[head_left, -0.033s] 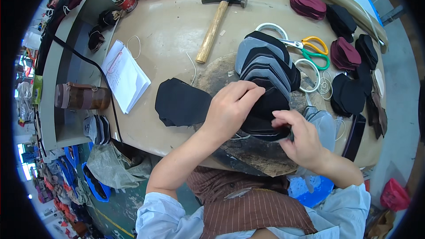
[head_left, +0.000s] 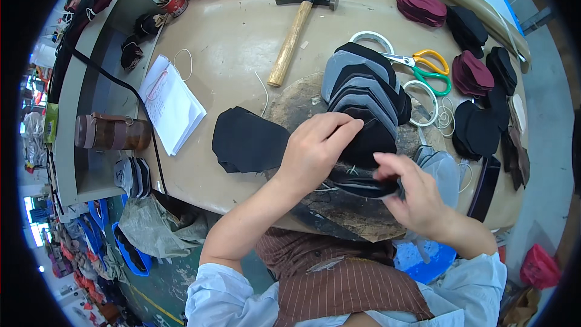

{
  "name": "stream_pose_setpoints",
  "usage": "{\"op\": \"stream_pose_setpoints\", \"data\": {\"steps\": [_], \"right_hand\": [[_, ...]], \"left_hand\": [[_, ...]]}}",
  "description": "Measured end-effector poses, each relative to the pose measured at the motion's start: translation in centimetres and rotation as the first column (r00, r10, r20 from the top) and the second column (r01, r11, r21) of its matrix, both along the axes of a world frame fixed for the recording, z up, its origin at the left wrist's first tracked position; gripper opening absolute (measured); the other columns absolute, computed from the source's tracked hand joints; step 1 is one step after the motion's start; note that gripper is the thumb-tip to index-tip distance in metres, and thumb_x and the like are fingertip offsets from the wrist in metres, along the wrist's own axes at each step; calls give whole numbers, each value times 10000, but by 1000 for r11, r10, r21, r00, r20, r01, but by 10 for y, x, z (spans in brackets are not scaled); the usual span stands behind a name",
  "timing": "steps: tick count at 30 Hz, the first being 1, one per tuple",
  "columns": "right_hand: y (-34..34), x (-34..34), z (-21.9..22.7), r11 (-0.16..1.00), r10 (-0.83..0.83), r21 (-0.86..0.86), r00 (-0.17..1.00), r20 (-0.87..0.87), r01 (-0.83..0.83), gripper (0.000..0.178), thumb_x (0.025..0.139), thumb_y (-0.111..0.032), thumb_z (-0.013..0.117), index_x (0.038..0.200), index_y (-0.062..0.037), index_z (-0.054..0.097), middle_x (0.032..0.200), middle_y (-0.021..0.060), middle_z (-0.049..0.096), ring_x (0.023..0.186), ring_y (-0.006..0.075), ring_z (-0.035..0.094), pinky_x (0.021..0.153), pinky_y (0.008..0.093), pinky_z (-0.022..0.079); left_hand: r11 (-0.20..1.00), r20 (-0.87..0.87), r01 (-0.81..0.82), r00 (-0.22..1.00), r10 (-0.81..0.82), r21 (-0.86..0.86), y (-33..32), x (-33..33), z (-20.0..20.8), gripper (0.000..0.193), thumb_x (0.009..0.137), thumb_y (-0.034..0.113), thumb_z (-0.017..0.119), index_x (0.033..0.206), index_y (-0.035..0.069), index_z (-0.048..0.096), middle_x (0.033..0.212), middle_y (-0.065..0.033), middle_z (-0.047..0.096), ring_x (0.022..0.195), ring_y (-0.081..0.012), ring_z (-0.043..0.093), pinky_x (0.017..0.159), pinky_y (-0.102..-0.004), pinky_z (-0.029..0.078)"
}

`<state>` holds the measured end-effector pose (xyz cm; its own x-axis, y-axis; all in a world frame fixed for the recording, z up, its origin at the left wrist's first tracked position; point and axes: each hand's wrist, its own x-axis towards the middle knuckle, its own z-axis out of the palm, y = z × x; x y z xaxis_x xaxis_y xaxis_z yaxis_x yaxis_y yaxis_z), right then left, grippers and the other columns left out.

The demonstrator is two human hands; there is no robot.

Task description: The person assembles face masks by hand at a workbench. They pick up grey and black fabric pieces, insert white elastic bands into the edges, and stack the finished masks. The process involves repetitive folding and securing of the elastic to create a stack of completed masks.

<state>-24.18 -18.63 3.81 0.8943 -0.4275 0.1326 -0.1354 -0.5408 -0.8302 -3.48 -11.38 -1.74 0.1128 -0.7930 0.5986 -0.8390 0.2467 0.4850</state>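
Observation:
A fanned stack of black and grey cut fabric pieces (head_left: 360,82) lies on a round, worn wooden block (head_left: 287,106). My left hand (head_left: 316,148) presses on the stack's left side, thumb and forefinger pinched together at the black pieces. At the near right edge, my right hand (head_left: 417,197) curls its fingers and thumb round the edges of the black pieces (head_left: 363,186); its fingertips are somewhat blurred. A small pale thread mark shows on the near pieces between my hands. Left of the block sits a separate black fabric pile (head_left: 249,140).
Beyond my hands lie a hammer (head_left: 293,42), scissors (head_left: 431,63) and tape rolls (head_left: 420,102). Black and maroon fabric piles (head_left: 472,72) line the right side. Papers (head_left: 172,109), a bottle (head_left: 115,132) and a black cable (head_left: 109,74) are at the left.
My right fingers have shifted slightly at the near edge of the stack. The near black pieces have parted a little, and a pale thread mark now shows. My left hand stays put.

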Motion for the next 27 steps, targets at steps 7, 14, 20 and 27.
{"op": "stream_pose_setpoints", "data": {"steps": [7, 14, 20, 27], "right_hand": [[-37, -63, 48, 975, -50, 194, 955, -292, 110, 487, 736, 18, 729, 1207, -19, 615, 995, 138, 628, 897, 261, 645, 747, 328, 512], [-58, -39, 37, 922, -248, -342, 954, -168, 180, 389, 751, -35, 745, 1128, -34, 649, 1017, 136, 628, 948, 287, 636, 791, 340, 503], [-59, 28, 9, 954, -42, -300, 995, -86, 14, 322, 768, -29, 719, 1085, -40, 663, 992, 118, 624, 929, 307, 615, 813, 371, 503], [-57, 43, -5, 880, -35, -474, 999, -16, 23, 254, 766, -26, 707, 1016, -24, 664, 933, 104, 616, 868, 298, 604, 769, 393, 504]], "left_hand": [[996, 101, 11, 995, -2, -87, 3, -1, -2, 429, 685, -15, 703, 1100, 93, 716, 988, -79, 666, 806, -223, 662, 664, -315, 539], [996, 73, -15, 997, 22, -91, 0, -3, -5, 365, 701, -19, 715, 1051, 84, 717, 997, -75, 667, 804, -228, 665, 667, -313, 545], [998, 61, -61, 996, 63, -30, 1, -5, -5, 334, 709, -15, 731, 1031, 73, 713, 1016, -80, 652, 848, -236, 660, 694, -325, 546], [994, 71, -99, 992, 103, -55, 2, -12, -4, 340, 685, -24, 722, 1015, 54, 708, 1022, -77, 636, 892, -249, 642, 744, -351, 526]]}}
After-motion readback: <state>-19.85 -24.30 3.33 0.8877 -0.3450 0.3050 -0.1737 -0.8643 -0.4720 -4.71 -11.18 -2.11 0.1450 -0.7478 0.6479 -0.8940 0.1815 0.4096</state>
